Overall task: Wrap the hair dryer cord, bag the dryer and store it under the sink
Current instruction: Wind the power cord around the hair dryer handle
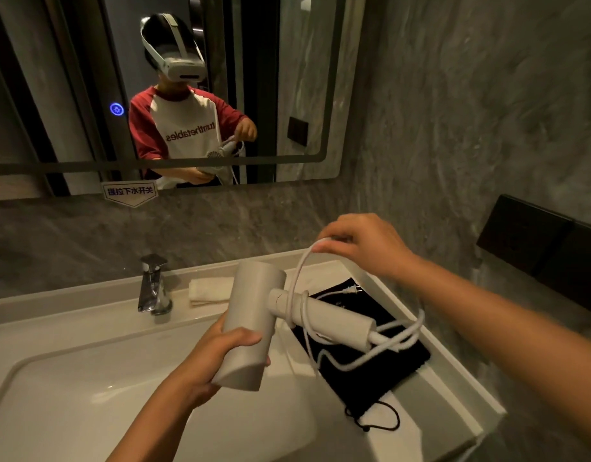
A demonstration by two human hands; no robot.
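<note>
My left hand (pixel 217 351) grips the barrel of a pale grey hair dryer (pixel 254 315) held over the counter, its handle pointing right. The white cord (pixel 364 358) has a couple of turns around the handle near the barrel. My right hand (pixel 360 245) pinches a loop of that cord above the handle. More cord hangs loose from the handle's end, and the plug (pixel 352 290) rests on a black drawstring bag (pixel 394 365) lying flat on the counter to the right of the basin.
A white basin (pixel 87 378) with a chrome tap (pixel 152 285) lies below left. A folded white towel (pixel 209 290) sits behind the dryer. A mirror (pixel 254 95) hangs above, and black wall sockets (pixel 534 241) are on the right wall. The counter edge (pixel 470 388) drops off at right.
</note>
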